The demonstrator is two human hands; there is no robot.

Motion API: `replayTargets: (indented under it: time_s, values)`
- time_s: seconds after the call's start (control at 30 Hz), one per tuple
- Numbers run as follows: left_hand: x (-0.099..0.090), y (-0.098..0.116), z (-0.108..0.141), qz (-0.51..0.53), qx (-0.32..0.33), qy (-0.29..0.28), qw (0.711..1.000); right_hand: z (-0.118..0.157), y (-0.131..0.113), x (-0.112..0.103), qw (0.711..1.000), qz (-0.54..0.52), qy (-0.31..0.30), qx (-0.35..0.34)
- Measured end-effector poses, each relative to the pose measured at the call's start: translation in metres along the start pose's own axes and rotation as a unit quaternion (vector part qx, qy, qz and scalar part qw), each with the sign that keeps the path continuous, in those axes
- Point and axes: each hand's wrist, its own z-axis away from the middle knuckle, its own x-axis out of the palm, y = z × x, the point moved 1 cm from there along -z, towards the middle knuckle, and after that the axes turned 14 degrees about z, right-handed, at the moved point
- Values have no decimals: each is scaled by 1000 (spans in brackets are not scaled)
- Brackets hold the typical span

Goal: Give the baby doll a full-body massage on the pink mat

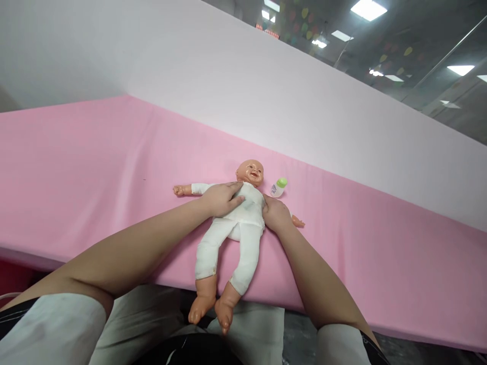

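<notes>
A baby doll [247, 205] with a bald plastic head and a white cloth body lies on its back on the pink-covered table [95, 167]. Its plastic feet hang over the near edge. My left hand [224, 199] rests across the doll's chest and shoulder, fingers stretched out and thumb apart. On the other side, my right hand [276, 213] holds the doll's flank below the armpit, its fingers partly hidden against the cloth. Beyond that hand lies a small clear bottle [278, 187] with a green cap, not touched by either hand.
A white wall [228, 86] runs along the table's far side. Above it, dark glass [380, 56] reflects ceiling lights. The pink cover has soft folds, and its front edge is close to my body.
</notes>
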Motion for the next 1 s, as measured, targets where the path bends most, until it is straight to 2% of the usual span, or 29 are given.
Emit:
replayTargets:
  time_s: [0.07,0.13,0.23,0.37,0.47,0.57,0.73,1.0]
  values:
    - [-4,-5,-2,-8,-27,18,999,2,-1,-2,999,-32,38,-10]
    - [-7,-10,-4,-16,-43,31,998,7,-5,-5,991,-82,91,-52]
    - [-9,-19,-7,-36,-91,73,993,24,-19,-12,960,-153,133,-194]
    - [-6,-22,-9,-48,-124,91,987,46,-46,-18,897,-206,104,-376]
    - [-5,-20,-9,-48,-125,88,987,51,-58,-19,881,-190,64,-428]
    - [-5,-15,-9,-39,-119,80,989,43,-55,-17,897,-151,30,-414]
    - [-4,-7,-8,-25,-95,56,994,18,-31,-8,931,-119,13,-345]
    - [-2,-9,-8,-28,-68,81,994,-4,-1,5,985,-109,40,-125]
